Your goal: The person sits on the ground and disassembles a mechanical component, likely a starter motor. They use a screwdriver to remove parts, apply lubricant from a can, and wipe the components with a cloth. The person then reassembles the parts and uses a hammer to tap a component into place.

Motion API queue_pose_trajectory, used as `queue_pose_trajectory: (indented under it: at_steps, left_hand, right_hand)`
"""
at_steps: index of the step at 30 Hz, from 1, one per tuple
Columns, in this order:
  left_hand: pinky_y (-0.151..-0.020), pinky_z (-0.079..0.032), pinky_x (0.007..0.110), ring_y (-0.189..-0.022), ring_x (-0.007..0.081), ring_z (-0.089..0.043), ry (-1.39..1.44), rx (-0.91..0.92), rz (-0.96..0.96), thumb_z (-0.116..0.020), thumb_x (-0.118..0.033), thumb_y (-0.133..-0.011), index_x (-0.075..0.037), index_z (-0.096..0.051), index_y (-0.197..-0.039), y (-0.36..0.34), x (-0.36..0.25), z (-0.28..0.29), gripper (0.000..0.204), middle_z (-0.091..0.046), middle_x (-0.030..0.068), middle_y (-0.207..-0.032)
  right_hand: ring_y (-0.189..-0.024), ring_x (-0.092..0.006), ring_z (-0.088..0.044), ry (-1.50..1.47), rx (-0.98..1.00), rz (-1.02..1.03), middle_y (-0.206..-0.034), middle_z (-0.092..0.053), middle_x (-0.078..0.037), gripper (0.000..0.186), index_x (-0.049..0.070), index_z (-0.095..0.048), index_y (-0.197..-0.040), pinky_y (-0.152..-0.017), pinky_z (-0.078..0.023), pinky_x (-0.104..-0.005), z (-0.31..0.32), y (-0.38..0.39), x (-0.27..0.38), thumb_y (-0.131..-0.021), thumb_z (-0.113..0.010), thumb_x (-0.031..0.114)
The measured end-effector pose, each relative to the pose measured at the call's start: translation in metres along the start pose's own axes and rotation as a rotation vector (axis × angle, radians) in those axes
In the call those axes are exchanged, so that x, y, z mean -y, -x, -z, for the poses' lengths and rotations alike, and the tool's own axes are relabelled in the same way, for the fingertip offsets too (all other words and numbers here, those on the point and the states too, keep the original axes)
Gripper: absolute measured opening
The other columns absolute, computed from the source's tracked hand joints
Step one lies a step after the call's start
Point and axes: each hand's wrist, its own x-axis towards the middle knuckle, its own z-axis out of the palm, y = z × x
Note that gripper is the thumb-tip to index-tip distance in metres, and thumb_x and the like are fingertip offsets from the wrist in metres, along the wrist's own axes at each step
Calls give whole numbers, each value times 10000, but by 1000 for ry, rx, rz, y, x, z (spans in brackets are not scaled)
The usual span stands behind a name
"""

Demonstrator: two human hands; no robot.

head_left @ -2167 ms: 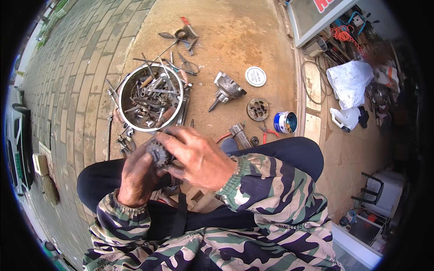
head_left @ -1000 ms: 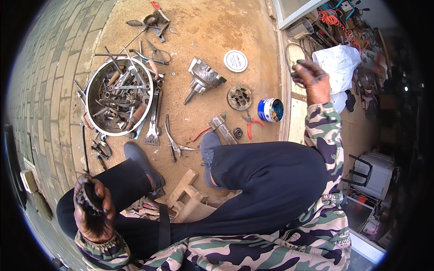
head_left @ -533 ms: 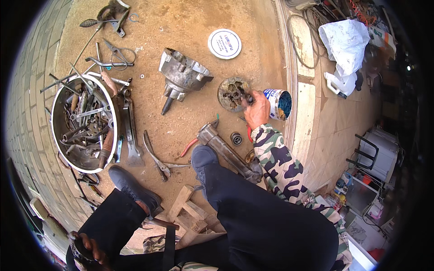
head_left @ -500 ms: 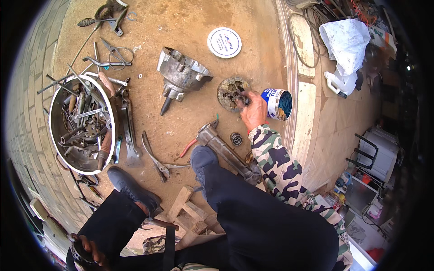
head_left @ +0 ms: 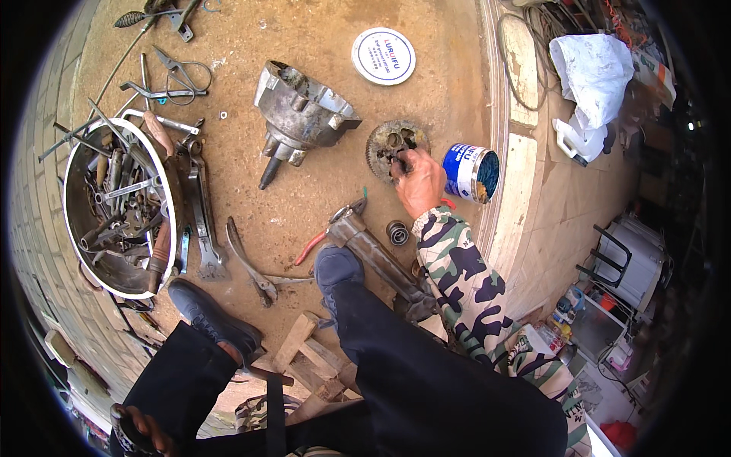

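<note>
My left hand [head_left: 148, 426], at the lower left edge, has its fingers wrapped round a dark, greasy toothed part [head_left: 131, 429]. My right hand [head_left: 419, 183] reaches to a toothed metal disc [head_left: 381, 139] with several holes; its fingertips pinch something small and dark there, too hidden to name. Right of that hand stands an open blue-and-white can [head_left: 462, 169] with dark blue-green contents. A cast metal housing [head_left: 304, 110] with a shaft lies left of the disc. Below are a long metal tube [head_left: 381, 266], a small ring part [head_left: 397, 232] and red-handled pliers [head_left: 311, 247].
A round basin [head_left: 114, 266] heaped with tools sits left, with scissors [head_left: 179, 87] and bars around it. A white lid [head_left: 383, 53] lies above. Wooden pieces [head_left: 308, 350] lie between my shoes. At right are a doorway strip [head_left: 514, 183], white bags [head_left: 590, 76] and clutter.
Both hands held the dark toothed part together; my right hand has left it and moved up to the disc. My left hand has sunk to the lower left. The view has shifted.
</note>
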Motion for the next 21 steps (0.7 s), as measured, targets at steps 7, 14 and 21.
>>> queue_pose_trajectory:
  at_steps: [7, 14, 21]
  left_hand:
    - [-519, -382, 198, -512, 87, -482, -51, -8, -52, -503, -109, -908, -24, -554, -779, -1, 6, 5, 162, -527, -7, -654]
    - [-513, -392, 201, -502, 87, -476, -141, -2, -141, -486, -98, -902, -13, -561, -809, -2, 11, 15, 146, -529, -10, -651]
    - [-504, -405, 211, -497, 93, -482, -295, 2, -269, -454, -86, -911, 16, -575, -872, -1, 13, 26, 163, -549, 4, -672]
  right_hand:
    - [-837, -338, -672, -286, -163, -139, -958, -669, -199, 369, -1, -681, -1078, -757, -536, -375, 19, -6, -26, -737, -760, 117]
    - [-972, -373, -695, -273, 115, -390, -1010, -697, -294, 532, -110, -648, -1123, -867, -527, -386, 9, -34, -59, -708, -787, 192]
    - [-884, -229, -690, -548, 208, -478, -969, -720, -203, 534, -138, -650, -1101, -814, -531, -309, -1, -39, -86, -688, -799, 165]
